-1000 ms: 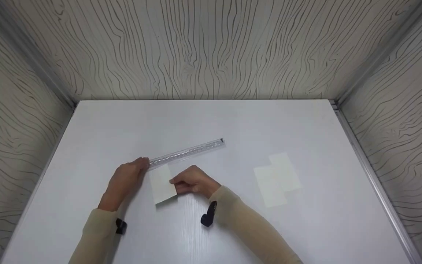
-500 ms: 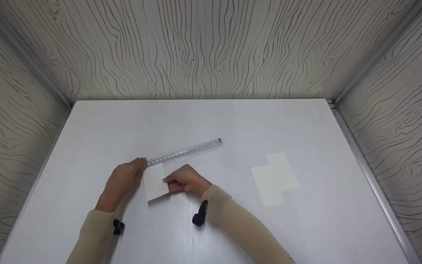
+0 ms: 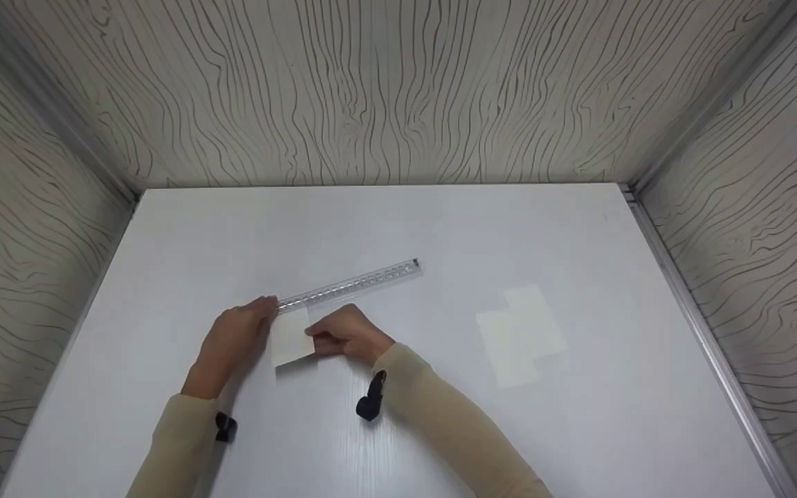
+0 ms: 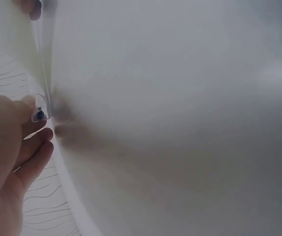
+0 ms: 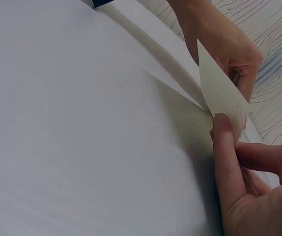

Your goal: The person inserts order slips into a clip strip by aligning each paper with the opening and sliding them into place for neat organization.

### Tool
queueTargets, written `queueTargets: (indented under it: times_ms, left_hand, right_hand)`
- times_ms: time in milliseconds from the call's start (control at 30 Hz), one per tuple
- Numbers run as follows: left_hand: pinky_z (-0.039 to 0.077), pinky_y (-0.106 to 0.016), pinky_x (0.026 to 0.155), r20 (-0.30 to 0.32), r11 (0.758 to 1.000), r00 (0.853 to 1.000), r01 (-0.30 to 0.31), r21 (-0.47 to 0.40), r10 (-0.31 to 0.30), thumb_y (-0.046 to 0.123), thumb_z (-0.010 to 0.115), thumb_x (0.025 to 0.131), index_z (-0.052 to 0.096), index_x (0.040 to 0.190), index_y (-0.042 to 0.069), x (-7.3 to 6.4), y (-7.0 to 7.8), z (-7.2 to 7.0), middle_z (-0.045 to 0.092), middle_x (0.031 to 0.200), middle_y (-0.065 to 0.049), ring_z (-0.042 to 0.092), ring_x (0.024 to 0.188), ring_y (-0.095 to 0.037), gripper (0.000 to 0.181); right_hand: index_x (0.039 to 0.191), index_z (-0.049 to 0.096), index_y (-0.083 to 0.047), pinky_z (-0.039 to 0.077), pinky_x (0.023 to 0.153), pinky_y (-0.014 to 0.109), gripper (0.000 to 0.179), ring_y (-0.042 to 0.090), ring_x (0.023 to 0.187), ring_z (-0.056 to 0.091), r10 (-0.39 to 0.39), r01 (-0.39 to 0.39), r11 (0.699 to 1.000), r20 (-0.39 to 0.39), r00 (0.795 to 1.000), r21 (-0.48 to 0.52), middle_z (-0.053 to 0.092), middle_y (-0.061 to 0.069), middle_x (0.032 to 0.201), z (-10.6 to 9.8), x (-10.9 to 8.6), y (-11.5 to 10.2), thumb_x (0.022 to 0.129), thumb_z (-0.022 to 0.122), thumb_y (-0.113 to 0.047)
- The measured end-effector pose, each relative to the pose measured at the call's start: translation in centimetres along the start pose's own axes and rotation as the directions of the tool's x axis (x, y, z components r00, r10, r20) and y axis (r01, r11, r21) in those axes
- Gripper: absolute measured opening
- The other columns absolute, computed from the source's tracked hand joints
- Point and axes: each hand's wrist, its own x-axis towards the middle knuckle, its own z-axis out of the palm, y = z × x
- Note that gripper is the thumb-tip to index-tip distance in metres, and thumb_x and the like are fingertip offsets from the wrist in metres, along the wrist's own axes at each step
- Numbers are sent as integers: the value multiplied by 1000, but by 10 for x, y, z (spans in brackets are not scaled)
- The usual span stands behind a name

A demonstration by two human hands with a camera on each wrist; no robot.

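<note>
A clear plastic ruler (image 3: 357,283) lies slanted across the table in the head view. My left hand (image 3: 234,339) grips its left end; the left wrist view has the thumb and fingers around the ruler's clear end (image 4: 40,112). Below the ruler is a pale cream slip of paper (image 3: 291,339), its top edge at the ruler and its near edge lifted. My right hand (image 3: 350,333) pinches that paper's right side between thumb and fingers. In the right wrist view the paper (image 5: 218,86) stands tilted off the surface, with my left hand behind it.
Two more cream slips (image 3: 509,353) lie overlapping on the right part of the white table (image 3: 385,221). Wood-patterned panels (image 3: 371,90) enclose the back and sides. A metal rail (image 3: 710,346) runs along the right edge.
The right hand has brought the paper left and slightly up towards the ruler, so its top edge now meets it. My left hand has stayed on the ruler's end.
</note>
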Motion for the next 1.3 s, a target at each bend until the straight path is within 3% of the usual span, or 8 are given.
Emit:
queueTargets:
  times_ms: [167,267,400,500,667,800,1033,1300]
  left_hand:
    - [60,-51,106,-9,1000,1000,-17,11,17,5,62,104,69,134,5,1,1,0,71,137,-17,71,124,-38,31]
    - [61,-51,105,-26,999,999,-36,13,37,2,63,103,69,133,3,1,1,0,71,136,-18,72,123,-38,31]
    - [62,-50,104,-37,999,998,-42,13,43,4,64,103,70,133,4,1,0,0,72,135,-17,73,122,-37,30]
    - [62,-50,105,-34,999,999,-36,10,37,5,64,103,70,133,4,1,1,-1,71,135,-17,72,122,-36,30]
    - [61,-50,106,-10,1000,1000,-24,13,24,4,64,103,69,134,5,1,2,-2,71,137,-17,71,124,-36,32]
    - [62,-51,103,-25,999,999,-37,6,37,5,64,103,70,133,5,1,0,-1,72,134,-17,73,121,-37,31]
    - [61,-50,106,-5,999,999,-40,-3,40,8,64,103,69,133,4,0,-2,1,71,136,-18,72,123,-37,31]
    - [61,-51,106,-26,999,999,-44,-3,44,7,64,103,70,133,4,1,-4,1,72,134,-18,72,122,-37,30]
  right_hand:
    - [99,77,8,70,80,37,16,27,87,82,-15,15,1000,-10,1000,3,81,21,92,0,1,-2,83,78,11]
    - [96,77,8,70,72,33,15,21,77,79,-14,14,1000,-14,1000,18,80,17,84,0,2,-2,82,77,13]
    - [90,76,7,61,58,24,12,13,65,67,-14,14,999,-14,1000,44,72,8,70,-3,3,-2,82,75,15]
    - [88,75,6,57,54,22,11,12,62,62,-15,15,998,-14,1000,54,67,5,67,-6,3,-2,83,74,15]
    - [88,74,5,63,60,24,10,13,69,69,-12,13,999,-30,999,41,71,7,71,-12,3,-3,83,76,14]
    - [91,75,6,65,64,26,10,14,73,71,-8,9,999,-40,999,40,75,10,79,-16,2,-3,83,77,13]
    - [101,75,11,70,80,38,16,25,85,81,-1,1,1000,-27,1000,27,80,17,90,-26,-1,-5,85,76,11]
    - [101,75,9,70,79,36,16,22,86,80,-2,3,999,-44,999,36,79,14,88,-34,-2,-7,85,76,10]
